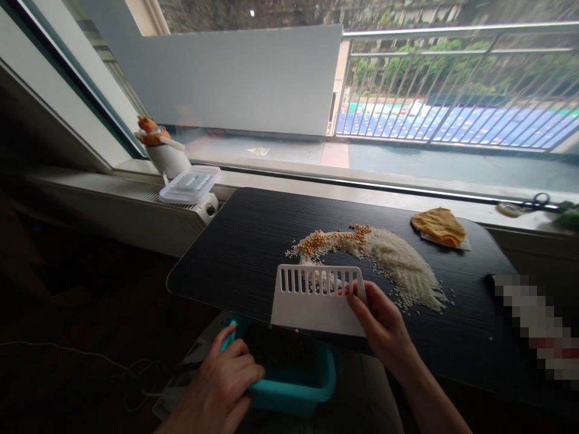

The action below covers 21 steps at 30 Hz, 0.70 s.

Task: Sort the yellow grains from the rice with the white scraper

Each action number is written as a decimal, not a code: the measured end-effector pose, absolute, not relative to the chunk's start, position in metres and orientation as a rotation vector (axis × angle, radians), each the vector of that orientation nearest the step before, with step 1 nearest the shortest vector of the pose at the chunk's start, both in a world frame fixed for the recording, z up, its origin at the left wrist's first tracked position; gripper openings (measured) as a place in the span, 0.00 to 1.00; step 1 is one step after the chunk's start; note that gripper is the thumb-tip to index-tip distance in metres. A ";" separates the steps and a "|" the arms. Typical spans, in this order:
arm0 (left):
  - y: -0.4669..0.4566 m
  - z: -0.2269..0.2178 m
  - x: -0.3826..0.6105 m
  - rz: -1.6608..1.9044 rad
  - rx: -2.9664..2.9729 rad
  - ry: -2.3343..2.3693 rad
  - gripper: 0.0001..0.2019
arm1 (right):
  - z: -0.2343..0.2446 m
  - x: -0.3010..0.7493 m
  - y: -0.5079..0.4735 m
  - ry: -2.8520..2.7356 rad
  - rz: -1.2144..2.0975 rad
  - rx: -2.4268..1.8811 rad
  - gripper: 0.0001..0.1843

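Observation:
My right hand (382,322) grips the right edge of a white slotted plastic scraper (316,298), held upright on the black table (235,253) near its front edge. Behind the scraper lies a spread of white rice (402,265) with a patch of yellow beans (332,238) at its far left. My left hand (224,380) holds the near rim of a teal plastic bin (298,386) below the table's front edge, its fingers curled over the rim. A few grains lie between the scraper and the pile.
A folded yellow cloth (439,226) lies at the table's far right. On the windowsill stand a white toy figure (165,150) and a clear plastic lid (190,184). Scissors (534,202) rest on the sill at right. A blurred patch covers the right table edge.

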<state>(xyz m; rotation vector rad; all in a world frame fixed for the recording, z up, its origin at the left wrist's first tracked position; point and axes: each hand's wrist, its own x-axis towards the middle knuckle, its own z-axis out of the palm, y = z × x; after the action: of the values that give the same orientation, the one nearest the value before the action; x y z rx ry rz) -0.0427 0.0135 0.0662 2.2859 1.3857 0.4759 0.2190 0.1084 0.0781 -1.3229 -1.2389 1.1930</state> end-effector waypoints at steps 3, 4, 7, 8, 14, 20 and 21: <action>0.011 0.061 -0.044 0.488 2.265 1.379 0.10 | 0.081 0.230 0.104 -1.139 1.160 -1.352 0.17; 0.011 0.061 -0.043 0.488 2.260 1.376 0.10 | 0.082 0.237 0.104 -1.081 1.102 -1.375 0.17; 0.015 0.064 -0.038 0.469 2.253 1.349 0.12 | 0.082 0.260 0.107 -0.931 0.882 -1.456 0.17; 0.017 0.066 -0.036 0.444 2.253 1.333 0.13 | 0.081 0.267 0.109 -0.908 0.832 -1.480 0.18; 0.028 0.080 -0.025 0.230 2.267 1.263 0.14 | 0.080 0.279 0.112 -0.918 0.772 -1.515 0.19; 0.030 0.080 -0.023 0.202 2.261 1.243 0.14 | 0.077 0.271 0.120 -0.923 0.787 -1.501 0.21; 0.030 0.080 -0.023 0.202 2.257 1.248 0.14 | 0.076 0.271 0.121 -0.928 0.813 -1.500 0.21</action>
<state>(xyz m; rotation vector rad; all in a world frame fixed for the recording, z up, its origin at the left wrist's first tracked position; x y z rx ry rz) -0.0233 0.0297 0.0801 2.2570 1.2480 0.2024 0.2706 0.1212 0.0757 -1.5001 -0.9279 0.8131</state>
